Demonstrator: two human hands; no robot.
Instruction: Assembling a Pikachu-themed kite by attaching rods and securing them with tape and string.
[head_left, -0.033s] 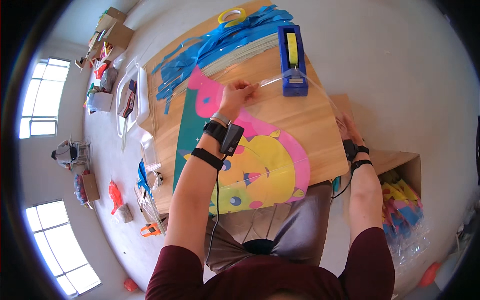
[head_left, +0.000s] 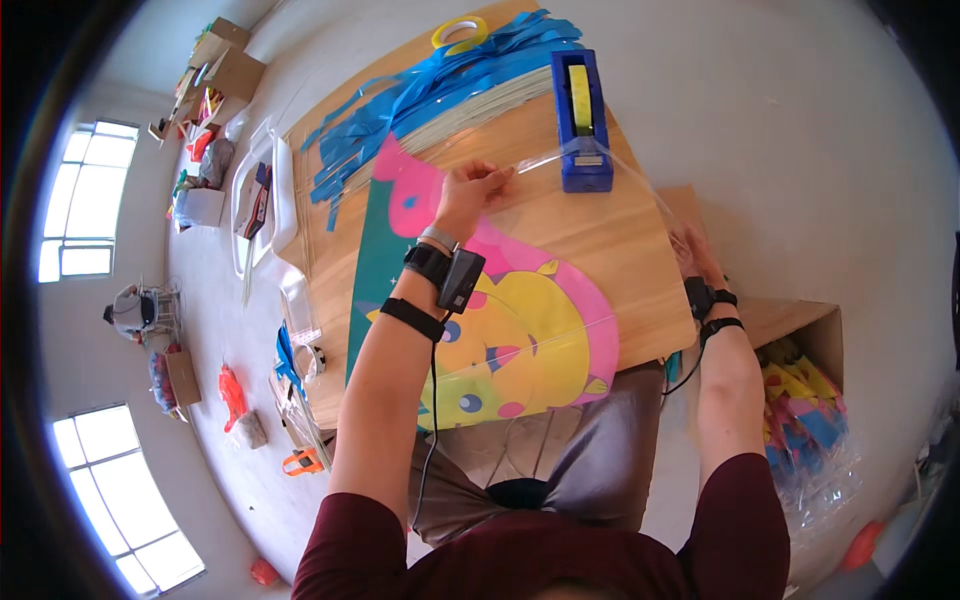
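Me watching the left hand (head_left: 472, 193) pinching a clear strip (head_left: 542, 160) beside the blue tape dispenser (head_left: 588, 180), right hand (head_left: 697, 255) by the table (head_left: 650, 300) edge, grip I cannot tell, printed sheet (head_left: 540, 320) under the left forearm (head_left: 385, 400)

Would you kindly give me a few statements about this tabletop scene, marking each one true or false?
1. The left hand pinches a clear strip. True.
2. Both hands lie on the printed sheet. False: the right hand is beside the right edge of the table.
3. A blue tape dispenser stands on the table. True.
4. The yellow tape roll is on the floor. False: the roll is near the table's far end.
5. The printed sheet has pink and yellow areas. True.
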